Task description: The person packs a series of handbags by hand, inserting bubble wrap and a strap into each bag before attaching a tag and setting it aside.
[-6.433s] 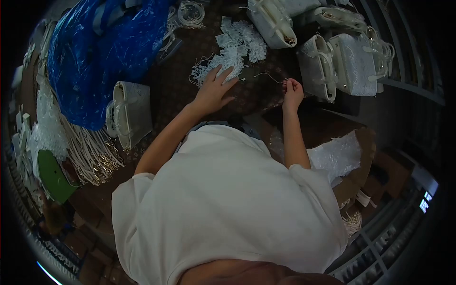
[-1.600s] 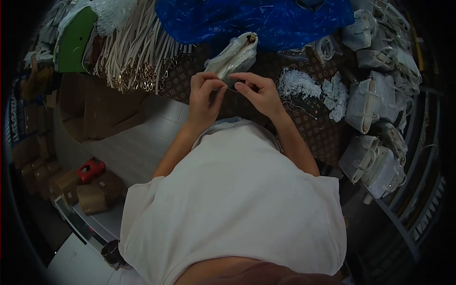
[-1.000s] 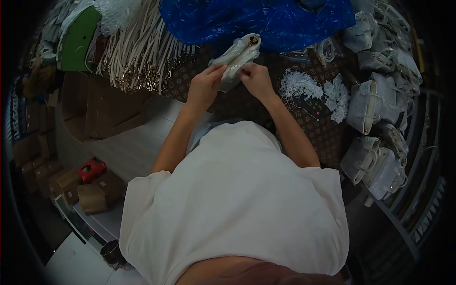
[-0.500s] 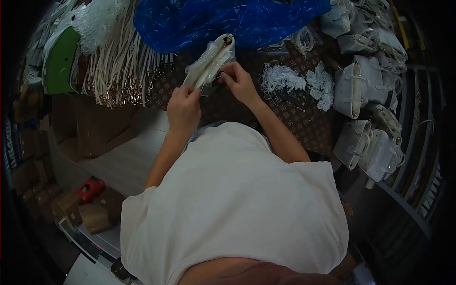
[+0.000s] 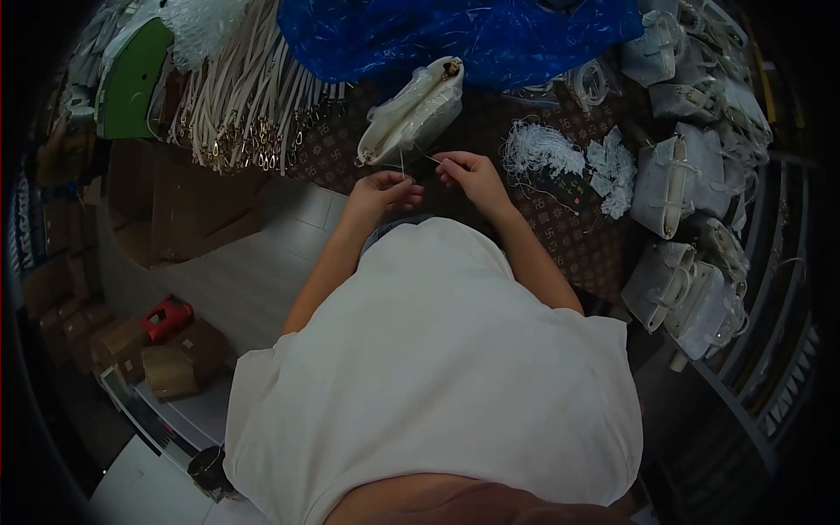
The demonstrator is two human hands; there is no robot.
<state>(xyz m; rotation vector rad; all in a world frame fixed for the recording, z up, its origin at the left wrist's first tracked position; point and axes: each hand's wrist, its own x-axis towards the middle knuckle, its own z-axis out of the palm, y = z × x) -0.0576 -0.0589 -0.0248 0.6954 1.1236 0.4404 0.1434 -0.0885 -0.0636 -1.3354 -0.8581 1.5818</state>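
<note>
A white handbag point(image 5: 420, 114) with clear plastic about it stands on the brown patterned cloth, its opening facing up. Just in front of it, my left hand point(image 5: 381, 194) pinches one end of a thin white string point(image 5: 402, 162). My right hand point(image 5: 472, 179) is closed on another strand of string, to the right of the bag's near side. Both strands run towards the bag; where they attach is too small to make out. To the right lie a tangled bundle of white strings point(image 5: 538, 149) and a heap of white tags point(image 5: 614, 171).
Many cream straps with gold clasps point(image 5: 245, 122) hang at the table's left. Blue plastic point(image 5: 455, 35) covers the back. Several wrapped white bags point(image 5: 669, 184) are stacked on the right beside a metal rack point(image 5: 783, 254). Cardboard boxes point(image 5: 188, 201) stand at the lower left.
My left hand has let go of the bag and now pinches string. Both hands have drawn to the bag's near side, with strands showing between them and the bag. The view has shifted slightly.
</note>
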